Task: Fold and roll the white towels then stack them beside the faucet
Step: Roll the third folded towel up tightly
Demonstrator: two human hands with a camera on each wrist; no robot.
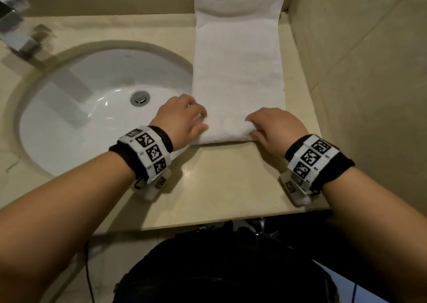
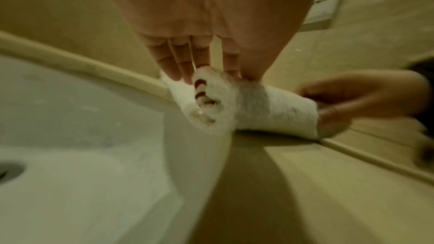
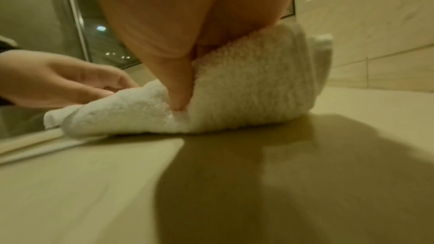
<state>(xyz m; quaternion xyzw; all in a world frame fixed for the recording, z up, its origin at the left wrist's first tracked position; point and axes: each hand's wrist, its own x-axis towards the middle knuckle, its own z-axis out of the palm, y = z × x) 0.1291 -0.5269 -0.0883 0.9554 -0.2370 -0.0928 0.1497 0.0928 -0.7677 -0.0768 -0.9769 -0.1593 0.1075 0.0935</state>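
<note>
Towel (image 1: 238, 71), folded to a long strip on the counter (image 1: 208, 187) right of the sink (image 1: 69, 108), long axis running away from the body toward the back wall, near end already turned into a short roll. Left hand (image 1: 182, 115) and right hand (image 1: 275, 127) curled round that roll's two ends, equally near, knuckles up, wrists low; likely next, rolling straight forward along the strip, well right of the faucet (image 1: 16, 25)

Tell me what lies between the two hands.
Only the rolled near end of the folded white terry towel: left hand and right hand grip its ends. The head view shows it.
</note>
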